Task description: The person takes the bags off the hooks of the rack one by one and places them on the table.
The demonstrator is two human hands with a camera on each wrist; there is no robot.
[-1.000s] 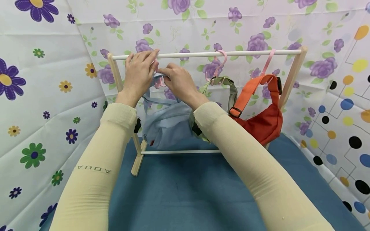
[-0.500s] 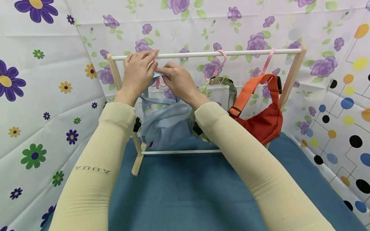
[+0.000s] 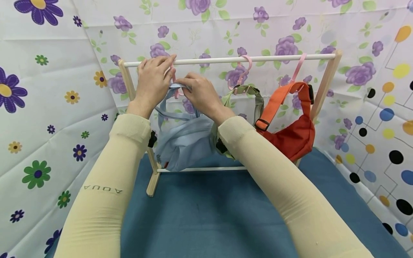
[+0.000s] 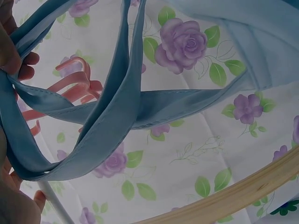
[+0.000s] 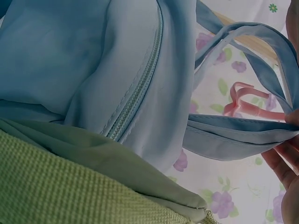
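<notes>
Head cam's bright, edges look stretched, soft shadows on the flat dark-blue cloth. Both wrist cams are way dimmer, though the right one catches a pale glow on the white purple-flowered sheet.

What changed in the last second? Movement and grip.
Blue bag has sunk slightly and drifted to the left of the head view; its bottom now overlaps the lower bar, which was in full view beneath it a second ago. No visible change of grip: right hand still pinches the blue strap, left hand stays at the top rail. Orange bag unmoved.
</notes>
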